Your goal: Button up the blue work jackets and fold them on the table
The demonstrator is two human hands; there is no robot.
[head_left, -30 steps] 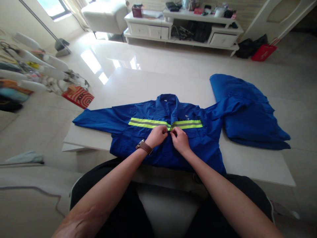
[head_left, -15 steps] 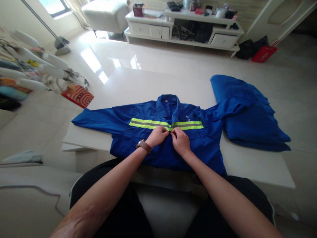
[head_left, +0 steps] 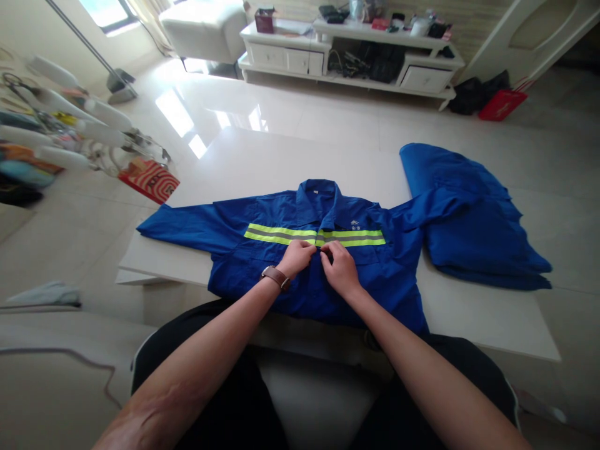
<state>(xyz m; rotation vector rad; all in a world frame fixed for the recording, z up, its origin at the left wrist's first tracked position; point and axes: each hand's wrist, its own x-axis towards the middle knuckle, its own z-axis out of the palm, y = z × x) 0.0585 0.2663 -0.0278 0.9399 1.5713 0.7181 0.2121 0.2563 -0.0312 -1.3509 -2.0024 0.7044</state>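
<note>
A blue work jacket (head_left: pixel 281 284) lies front up on the white table, its collar pointing away from me. A yellow-green reflective band (head_left: pixel 356 237) with a grey stripe crosses its chest. My left hand (head_left: pixel 298 257), wearing a watch with a brown strap (head_left: pixel 276 275), pinches the front edge of the jacket just below the band. Close to its right, my right hand (head_left: pixel 341 267) rests at the front opening with fingers curled. A small gap shows between its thumb and forefinger. Whatever lies right under the fingertips is hidden.
More folded blue clothing (head_left: pixel 473 219) lies on the right of the white table (head_left: pixel 300 150), under the jacket's sleeve. A red patterned bag (head_left: pixel 150 178) stands by the table's left end. Beyond are a white cabinet (head_left: pixel 285 59) and a red bag (head_left: pixel 502 105) on the floor.
My hands have drawn slightly apart at the jacket's front, and the left has shifted the fabric edge a little leftward. My right thumb and forefinger have parted. The camera view has shifted slightly.
</note>
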